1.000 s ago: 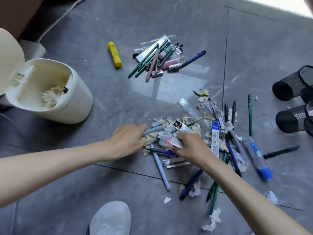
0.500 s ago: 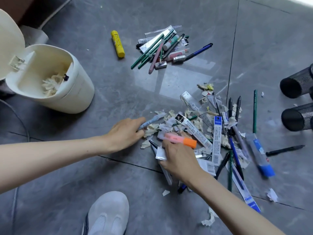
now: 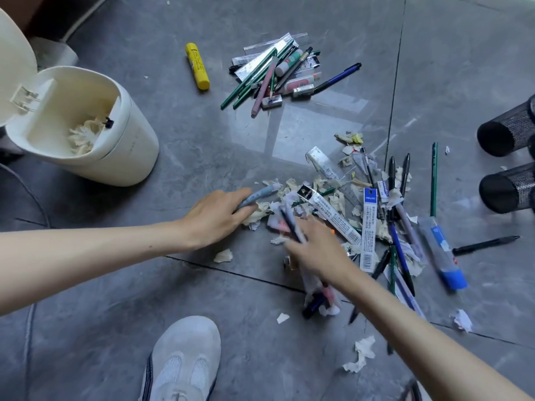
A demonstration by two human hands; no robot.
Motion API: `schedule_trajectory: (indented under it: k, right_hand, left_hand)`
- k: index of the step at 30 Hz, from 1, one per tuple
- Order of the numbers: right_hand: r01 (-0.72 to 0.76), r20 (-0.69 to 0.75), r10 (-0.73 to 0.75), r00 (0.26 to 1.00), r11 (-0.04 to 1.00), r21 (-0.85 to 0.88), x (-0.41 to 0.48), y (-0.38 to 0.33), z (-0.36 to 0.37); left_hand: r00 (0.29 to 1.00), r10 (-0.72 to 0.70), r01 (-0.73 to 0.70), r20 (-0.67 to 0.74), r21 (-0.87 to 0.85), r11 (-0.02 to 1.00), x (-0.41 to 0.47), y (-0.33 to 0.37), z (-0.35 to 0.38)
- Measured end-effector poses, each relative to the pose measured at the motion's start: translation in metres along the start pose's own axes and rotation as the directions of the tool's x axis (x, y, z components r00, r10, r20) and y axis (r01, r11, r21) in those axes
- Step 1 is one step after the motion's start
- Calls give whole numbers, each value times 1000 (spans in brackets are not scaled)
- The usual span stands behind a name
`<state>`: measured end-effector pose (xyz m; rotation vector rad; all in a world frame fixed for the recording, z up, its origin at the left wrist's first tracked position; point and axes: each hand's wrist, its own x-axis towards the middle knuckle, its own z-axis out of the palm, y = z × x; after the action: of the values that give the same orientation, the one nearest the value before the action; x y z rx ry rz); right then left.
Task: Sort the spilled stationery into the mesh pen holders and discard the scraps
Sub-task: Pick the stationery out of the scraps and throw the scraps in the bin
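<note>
Step in hand: picking pens out of the mixed pile of torn paper scraps (image 3: 335,198) on the grey floor. The left hand (image 3: 215,217) holds a pale blue pen (image 3: 256,197). The right hand (image 3: 314,244) is blurred and grips a dark blue pen (image 3: 291,224), w/ maybe more. Next, I think: carry them to the black mesh pen holders (image 3: 508,131) at the right; scraps go in the cream bin (image 3: 127,157).

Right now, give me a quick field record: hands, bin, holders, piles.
left hand: gripping a light blue pen
right hand: in the mixed pile, blurred; a dark pen at its fingers, grip unclear
bin: lid open, paper scraps inside
mesh holders: two on their sides, far right
sorted pile: pens and pencils beside yellow glue stick
</note>
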<state>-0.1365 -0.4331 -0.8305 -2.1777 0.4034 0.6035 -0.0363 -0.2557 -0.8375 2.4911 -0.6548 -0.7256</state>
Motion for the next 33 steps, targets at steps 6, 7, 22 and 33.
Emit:
schedule_trajectory:
  k: [6, 7, 22, 33]
  right_hand:
    - [-228, 158, 187, 970, 453, 862, 18, -14, -37]
    - [-235, 179, 190, 965, 331, 914, 23, -20, -39]
    - [-132, -119, 279, 953, 735, 665, 105, -97, -55]
    - [-135, -448, 157, 880, 988, 80, 138, -17, -91]
  left_hand:
    - [975, -160, 220, 154, -563, 797, 17, 32, -1]
    - [968, -153, 247, 199, -643, 725, 19, 41, -2]
    - [948, -4, 289, 320, -850, 441, 82, 50, -60]
    - [994, -76, 86, -76, 143, 986, 243, 55, -113]
